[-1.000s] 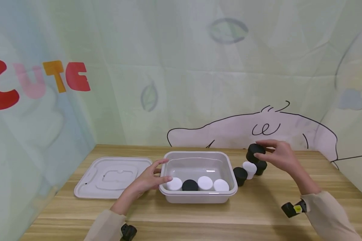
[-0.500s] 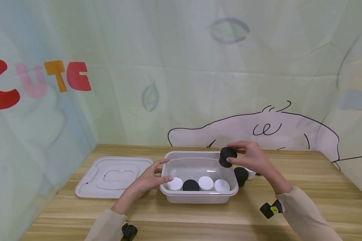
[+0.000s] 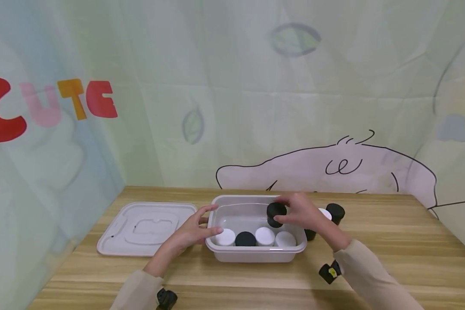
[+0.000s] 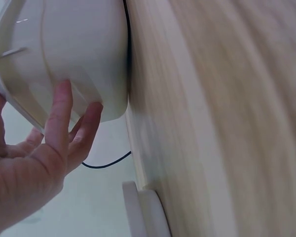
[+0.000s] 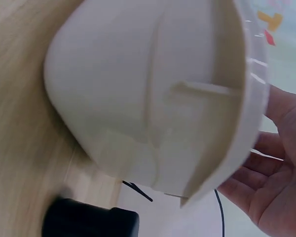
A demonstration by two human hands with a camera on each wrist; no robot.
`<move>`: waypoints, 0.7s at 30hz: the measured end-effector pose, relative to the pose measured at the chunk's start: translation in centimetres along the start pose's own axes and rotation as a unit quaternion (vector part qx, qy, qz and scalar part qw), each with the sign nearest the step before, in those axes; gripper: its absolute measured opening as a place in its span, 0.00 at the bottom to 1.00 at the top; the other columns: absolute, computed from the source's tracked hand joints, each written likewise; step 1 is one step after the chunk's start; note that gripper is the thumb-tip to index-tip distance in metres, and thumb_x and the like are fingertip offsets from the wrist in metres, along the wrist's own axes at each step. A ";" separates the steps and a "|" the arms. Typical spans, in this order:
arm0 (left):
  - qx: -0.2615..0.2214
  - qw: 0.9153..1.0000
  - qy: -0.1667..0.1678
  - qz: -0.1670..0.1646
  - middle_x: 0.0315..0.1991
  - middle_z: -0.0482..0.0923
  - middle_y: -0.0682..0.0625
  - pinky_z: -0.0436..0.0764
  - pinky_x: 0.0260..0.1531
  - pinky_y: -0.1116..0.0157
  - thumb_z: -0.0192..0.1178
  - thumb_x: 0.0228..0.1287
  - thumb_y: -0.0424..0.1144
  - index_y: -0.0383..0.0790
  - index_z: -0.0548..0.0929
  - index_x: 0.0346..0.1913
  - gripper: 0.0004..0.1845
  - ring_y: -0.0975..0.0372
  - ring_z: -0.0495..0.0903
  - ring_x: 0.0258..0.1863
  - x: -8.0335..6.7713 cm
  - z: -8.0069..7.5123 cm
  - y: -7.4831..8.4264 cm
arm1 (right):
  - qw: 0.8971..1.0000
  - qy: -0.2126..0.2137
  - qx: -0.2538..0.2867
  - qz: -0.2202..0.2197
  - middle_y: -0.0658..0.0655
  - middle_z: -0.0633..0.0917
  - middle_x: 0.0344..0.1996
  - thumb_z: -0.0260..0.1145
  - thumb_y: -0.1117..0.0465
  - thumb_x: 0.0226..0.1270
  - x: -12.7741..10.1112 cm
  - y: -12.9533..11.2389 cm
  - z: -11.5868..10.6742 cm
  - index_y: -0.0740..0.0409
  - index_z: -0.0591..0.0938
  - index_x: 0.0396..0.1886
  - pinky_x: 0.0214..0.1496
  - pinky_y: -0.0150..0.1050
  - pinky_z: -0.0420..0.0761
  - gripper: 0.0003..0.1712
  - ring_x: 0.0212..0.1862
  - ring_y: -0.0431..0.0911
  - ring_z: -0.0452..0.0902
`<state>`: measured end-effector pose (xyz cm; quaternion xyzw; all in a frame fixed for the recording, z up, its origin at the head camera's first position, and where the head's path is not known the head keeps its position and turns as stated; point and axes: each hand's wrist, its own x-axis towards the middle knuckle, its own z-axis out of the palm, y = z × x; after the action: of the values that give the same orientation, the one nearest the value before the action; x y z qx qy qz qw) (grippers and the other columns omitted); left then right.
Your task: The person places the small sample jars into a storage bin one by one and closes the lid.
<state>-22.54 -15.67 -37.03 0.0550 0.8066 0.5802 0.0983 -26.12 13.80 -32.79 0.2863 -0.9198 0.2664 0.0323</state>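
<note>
A pale plastic box (image 3: 253, 257) stands on the table, a row of cylinders with round tops along its near side: white (image 3: 224, 237), black (image 3: 245, 239), white (image 3: 265, 236) and white (image 3: 285, 239). My left hand (image 3: 193, 228) holds the box's left rim; in the left wrist view its fingers (image 4: 59, 116) lie against the outer wall. Inside the box's right half, above the row, my right hand (image 3: 300, 211) pinches a black cylinder (image 3: 276, 211) between thumb and fingers. The right wrist view shows this hand (image 5: 281, 163) beyond the rim, with the held cylinder hidden by the box wall.
Right of the box, partly behind my right forearm, stand a black cylinder (image 3: 335, 212), a white one (image 3: 325, 213) and another black one (image 3: 310, 234). A flat pale lid (image 3: 120, 241) lies to the left. Behind the table hangs a printed cloth (image 3: 159, 107).
My right hand has carried the black cylinder leftward from above the loose ones, over the right rim and down into the box. The left hand has stayed at the rim.
</note>
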 end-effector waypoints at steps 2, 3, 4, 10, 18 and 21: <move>0.001 1.000 0.001 0.000 0.56 0.68 0.32 0.80 0.33 0.60 0.69 0.50 0.41 0.45 0.63 0.65 0.39 0.51 0.75 0.46 0.0 0.0 0.0 | 1.000 -0.012 -0.025 -0.007 0.60 0.84 0.39 0.72 0.62 0.47 0.1 0.0 0.3 0.68 0.80 0.46 0.40 0.40 0.79 0.24 0.37 0.46 0.78; 0.001 1.000 0.000 0.000 0.56 0.68 0.32 0.80 0.33 0.60 0.69 0.50 0.41 0.45 0.63 0.65 0.39 0.51 0.75 0.46 0.0 0.0 0.0 | 0.999 -0.018 -0.039 -0.011 0.60 0.84 0.39 0.72 0.62 0.47 0.2 0.0 0.4 0.68 0.80 0.46 0.39 0.40 0.79 0.25 0.37 0.46 0.78; 0.001 1.000 0.000 0.000 0.56 0.68 0.32 0.80 0.33 0.61 0.69 0.50 0.41 0.45 0.63 0.65 0.39 0.52 0.75 0.46 0.0 0.0 0.0 | 0.998 -0.023 -0.050 -0.015 0.61 0.84 0.38 0.72 0.61 0.47 0.2 0.0 0.5 0.68 0.80 0.46 0.39 0.40 0.79 0.25 0.37 0.47 0.79; 0.000 1.000 -0.002 0.002 0.56 0.68 0.32 0.80 0.33 0.60 0.68 0.50 0.41 0.45 0.62 0.65 0.39 0.52 0.75 0.45 -0.1 0.0 -0.1 | 0.994 -0.044 -0.093 -0.042 0.58 0.84 0.36 0.72 0.62 0.47 0.6 0.2 1.3 0.67 0.81 0.42 0.39 0.39 0.78 0.21 0.35 0.44 0.77; 0.000 1.000 -0.005 0.004 0.56 0.68 0.32 0.81 0.33 0.58 0.68 0.50 0.42 0.45 0.61 0.66 0.40 0.51 0.75 0.46 -0.1 0.0 -0.1 | 0.992 -0.069 -0.101 -0.007 0.58 0.83 0.38 0.72 0.61 0.49 0.8 -0.3 2.0 0.68 0.78 0.48 0.44 0.42 0.77 0.26 0.38 0.44 0.75; 0.000 1.000 -0.005 0.005 0.56 0.68 0.32 0.80 0.33 0.59 0.68 0.50 0.42 0.45 0.61 0.66 0.40 0.52 0.75 0.46 -0.1 0.0 -0.1 | 0.992 -0.078 -0.103 0.007 0.59 0.82 0.40 0.72 0.62 0.49 0.8 -0.4 2.2 0.68 0.77 0.50 0.45 0.43 0.76 0.27 0.39 0.44 0.75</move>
<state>-22.47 -15.76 -37.11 0.0621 0.8060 0.5802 0.0994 -26.38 11.96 -34.24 0.2946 -0.9442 0.1470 -0.0117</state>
